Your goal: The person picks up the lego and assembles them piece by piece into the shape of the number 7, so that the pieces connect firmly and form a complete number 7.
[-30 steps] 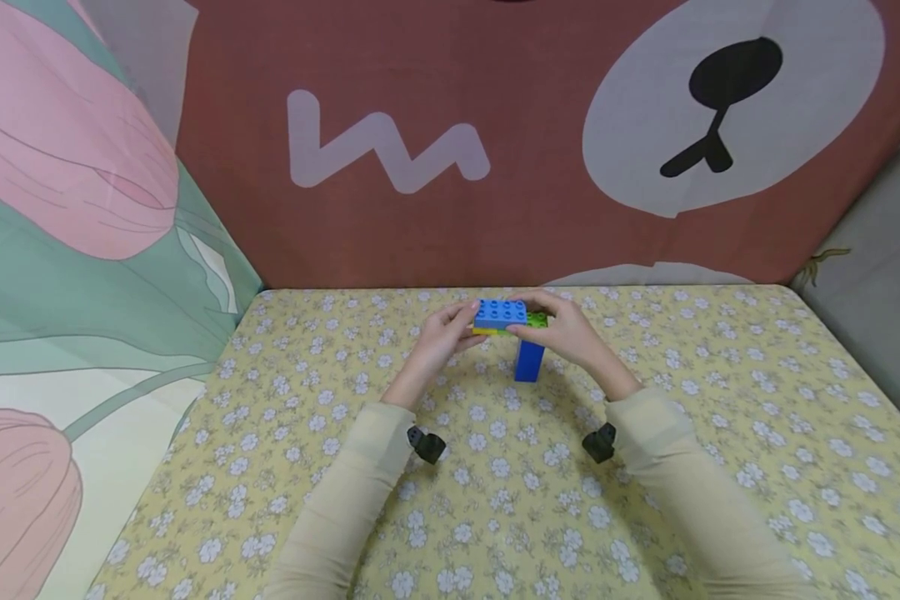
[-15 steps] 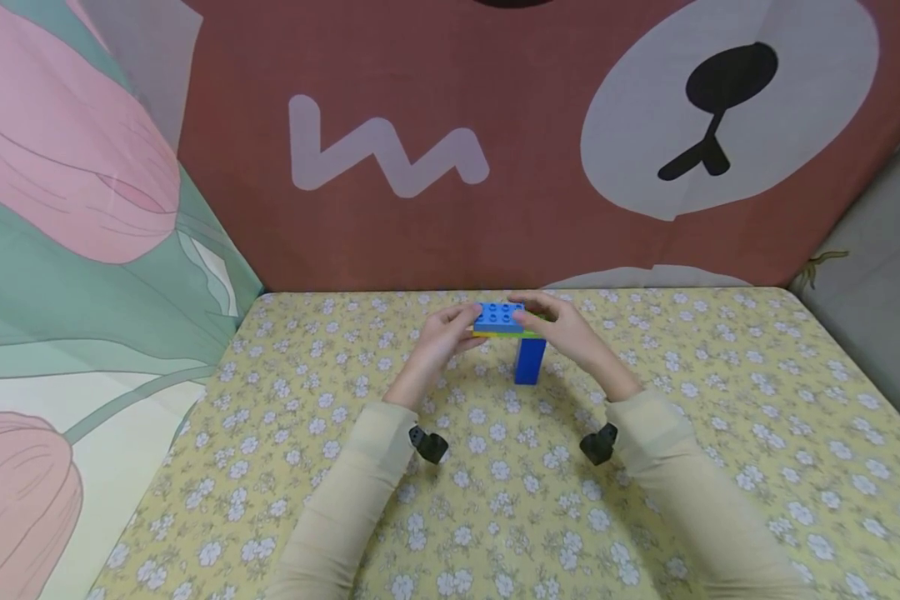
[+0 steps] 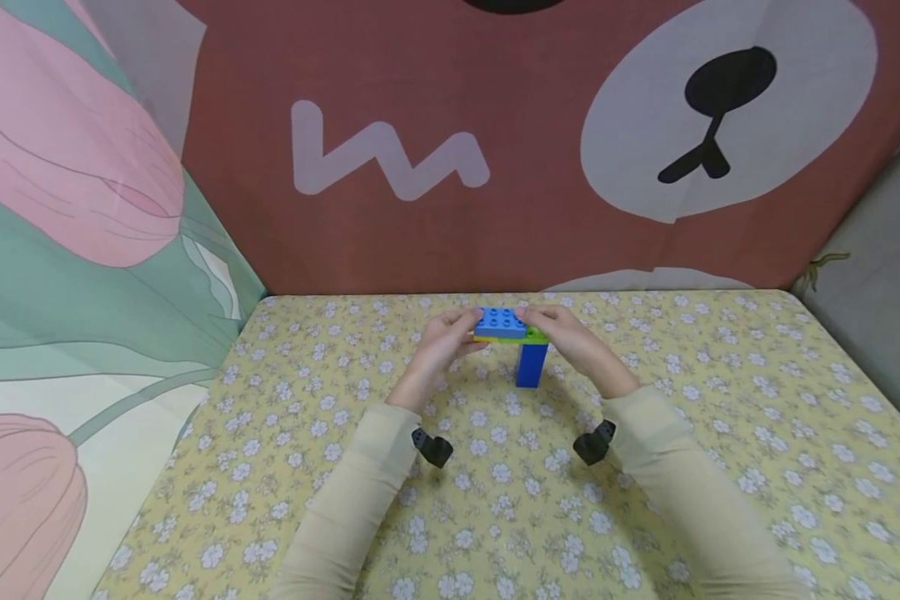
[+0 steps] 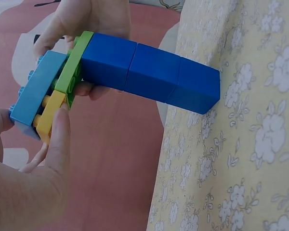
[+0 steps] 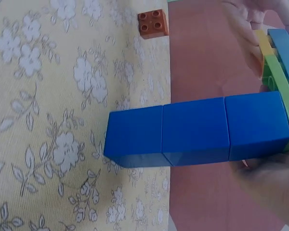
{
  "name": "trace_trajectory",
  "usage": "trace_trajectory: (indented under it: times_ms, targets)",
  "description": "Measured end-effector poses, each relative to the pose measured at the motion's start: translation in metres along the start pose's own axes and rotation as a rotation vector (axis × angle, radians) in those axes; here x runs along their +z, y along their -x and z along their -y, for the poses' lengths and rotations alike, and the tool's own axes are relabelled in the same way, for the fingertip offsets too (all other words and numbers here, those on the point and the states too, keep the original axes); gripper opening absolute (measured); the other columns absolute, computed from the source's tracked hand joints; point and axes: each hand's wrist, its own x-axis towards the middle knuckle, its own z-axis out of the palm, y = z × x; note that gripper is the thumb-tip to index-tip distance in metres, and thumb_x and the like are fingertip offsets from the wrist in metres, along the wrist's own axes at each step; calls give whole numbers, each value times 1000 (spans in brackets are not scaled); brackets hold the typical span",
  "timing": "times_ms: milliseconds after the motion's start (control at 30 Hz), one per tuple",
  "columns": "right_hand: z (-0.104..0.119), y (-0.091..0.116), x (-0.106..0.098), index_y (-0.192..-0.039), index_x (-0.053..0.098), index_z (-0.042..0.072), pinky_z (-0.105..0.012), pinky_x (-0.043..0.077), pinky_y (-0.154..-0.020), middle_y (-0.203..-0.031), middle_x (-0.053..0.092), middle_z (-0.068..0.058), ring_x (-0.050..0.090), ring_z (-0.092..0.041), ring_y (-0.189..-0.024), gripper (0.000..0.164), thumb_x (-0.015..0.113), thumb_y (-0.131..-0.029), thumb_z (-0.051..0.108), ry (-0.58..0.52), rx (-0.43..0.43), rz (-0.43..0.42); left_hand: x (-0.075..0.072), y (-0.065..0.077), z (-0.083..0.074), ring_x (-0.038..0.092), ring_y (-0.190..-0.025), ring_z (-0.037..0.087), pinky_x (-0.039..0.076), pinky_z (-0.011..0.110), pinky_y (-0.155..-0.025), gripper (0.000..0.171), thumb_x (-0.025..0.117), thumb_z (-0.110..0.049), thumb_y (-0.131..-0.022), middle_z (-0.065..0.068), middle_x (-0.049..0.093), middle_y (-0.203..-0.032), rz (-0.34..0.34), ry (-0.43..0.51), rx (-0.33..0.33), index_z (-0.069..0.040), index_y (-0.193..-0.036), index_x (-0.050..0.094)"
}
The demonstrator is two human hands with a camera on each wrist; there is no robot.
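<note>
A tower of dark blue building bricks [image 4: 130,67] stands upright on the table. On its top lies a green building brick [image 4: 73,62], with a yellow building brick [image 4: 52,113] beside it, jutting out to the left. A light blue building brick [image 3: 499,322] lies across both, and studs show in a gap beneath it. My left hand [image 3: 444,340] pinches the light blue and yellow bricks at their left end, thumb above and fingers below. From the right, my right hand [image 3: 570,337] grips the stack's top, its thumb on the light blue brick; some of its fingers are hidden.
A reddish-brown building brick [image 5: 153,24] lies on the table beyond the tower, seen only in the right wrist view. The flowered tablecloth [image 3: 480,500] reaches back to a brown printed cloth wall [image 3: 390,242].
My right thumb has shifted from the front edge of the light blue brick onto its top, and more of the green brick shows. My left hand keeps its pinch.
</note>
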Motion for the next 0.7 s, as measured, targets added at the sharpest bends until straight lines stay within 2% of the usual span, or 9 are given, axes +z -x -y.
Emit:
trace_trajectory:
  times_ms: [167, 333, 433, 533, 600, 700]
  targets:
    - [0, -2, 2, -136, 47, -7, -53, 25, -116, -137, 45, -26, 40, -35, -130, 54, 40, -102, 35, -16, -10, -25, 0, -1, 2, 67, -94, 15, 57, 21, -81, 36, 54, -22, -98, 18, 62, -119, -8, 6, -10, 1, -125, 58]
    - [-1, -2, 3, -141, 41, -4, -54, 23, -117, -141, 43, -24, 38, -35, -133, 58, 41, -102, 38, 11, -1, -37, -2, -2, 3, 68, -98, 18, 57, 21, -82, 36, 53, -22, -99, 18, 62, -119, 18, 35, -12, 1, -125, 58]
    - [-3, 1, 6, -144, 41, 2, -55, 29, -114, -142, 46, -21, 41, -36, -132, 59, 43, -101, 42, 65, -55, -89, -3, -2, 5, 68, -103, 22, 56, 20, -83, 37, 53, -24, -99, 18, 61, -119, 32, 58, -20, 1, -126, 56]
    - [-5, 5, 11, -141, 47, 9, -53, 37, -108, -138, 50, -17, 47, -34, -127, 52, 49, -99, 40, 193, -225, -201, -4, -3, 6, 67, -105, 23, 56, 20, -83, 39, 53, -25, -99, 17, 60, -121, 39, 74, -25, 1, -127, 55]
    - [-5, 8, 13, -135, 53, 8, -54, 41, -105, -137, 51, -16, 49, -34, -126, 45, 57, -96, 31, 327, -396, -280, -4, -2, 5, 66, -107, 25, 56, 21, -85, 40, 53, -26, -99, 18, 59, -122, 44, 74, -21, 1, -129, 53]
    - [-6, 8, 12, -125, 60, 2, -52, 46, -100, -129, 56, -18, 53, -35, -120, 45, 73, -85, 17, 578, -683, -375, -5, -2, 4, 64, -111, 28, 56, 22, -86, 42, 52, -27, -100, 19, 57, -125, 50, 65, -10, 1, -131, 51]
